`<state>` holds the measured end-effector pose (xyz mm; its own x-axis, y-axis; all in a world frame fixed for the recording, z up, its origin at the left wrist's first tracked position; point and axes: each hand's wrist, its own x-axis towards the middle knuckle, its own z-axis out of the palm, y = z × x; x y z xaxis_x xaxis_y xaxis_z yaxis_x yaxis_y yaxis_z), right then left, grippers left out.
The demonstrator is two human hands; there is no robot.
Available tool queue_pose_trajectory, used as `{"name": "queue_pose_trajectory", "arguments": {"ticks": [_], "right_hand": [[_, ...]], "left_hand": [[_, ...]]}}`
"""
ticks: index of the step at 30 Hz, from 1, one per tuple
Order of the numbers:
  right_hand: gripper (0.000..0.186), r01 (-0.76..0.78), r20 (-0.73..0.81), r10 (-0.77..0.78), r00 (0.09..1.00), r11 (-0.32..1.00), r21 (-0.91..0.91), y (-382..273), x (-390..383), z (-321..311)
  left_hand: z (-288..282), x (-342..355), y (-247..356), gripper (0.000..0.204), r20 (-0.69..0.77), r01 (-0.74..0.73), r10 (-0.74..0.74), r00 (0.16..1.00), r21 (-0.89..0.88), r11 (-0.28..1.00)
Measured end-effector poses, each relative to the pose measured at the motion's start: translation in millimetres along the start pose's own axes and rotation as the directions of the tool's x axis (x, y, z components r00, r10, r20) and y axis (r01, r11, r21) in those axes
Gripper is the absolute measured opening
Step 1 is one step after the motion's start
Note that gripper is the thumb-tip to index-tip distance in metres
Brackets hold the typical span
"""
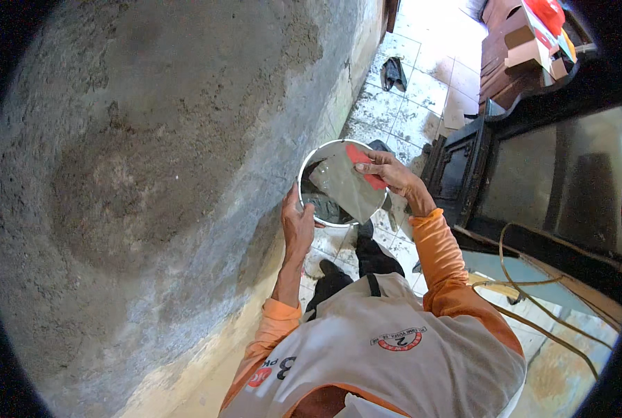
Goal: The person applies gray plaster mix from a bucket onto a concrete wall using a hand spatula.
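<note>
My left hand (298, 224) grips the left side of a round bucket (334, 224) with a white rim, thumb over the edge. Inside lies wet grey mortar (322, 207). My right hand (389, 174) is closed on the red grip of a flat plastering trowel (347, 184). Its broad blade, smeared grey, is tilted across the bucket's mouth and hides much of the inside. Left of the bucket rises a wall (165, 167) with rough grey plaster, darker and damp-looking in patches.
A dark wooden cabinet (457, 171) with glass panes stands close on the right, a cable (534, 313) looping below it. Cardboard boxes (523, 42) are stacked at the far right. White floor tiles (422, 90) are spattered with grey; a dark object (393, 74) lies on them.
</note>
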<state>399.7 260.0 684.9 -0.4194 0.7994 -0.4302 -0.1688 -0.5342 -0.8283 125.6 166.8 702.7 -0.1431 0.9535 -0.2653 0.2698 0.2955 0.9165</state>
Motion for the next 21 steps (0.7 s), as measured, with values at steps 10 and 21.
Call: {"name": "queue_pose_trajectory", "arguments": {"ticks": [10,21], "right_hand": [[0.058,0.301,-0.225,-0.254,0.941,0.932,0.204,-64,68,-14],[0.033,0.576,-0.681,-0.582,0.444,0.768,-0.281,-154,212,37]], "left_hand": [[-4,25,-29,0.066,-0.081,0.027,-0.031,0.996,-0.048,0.999],[-61,-15,-61,0.068,-0.004,-0.002,0.002,1.000,0.136,0.991]]}}
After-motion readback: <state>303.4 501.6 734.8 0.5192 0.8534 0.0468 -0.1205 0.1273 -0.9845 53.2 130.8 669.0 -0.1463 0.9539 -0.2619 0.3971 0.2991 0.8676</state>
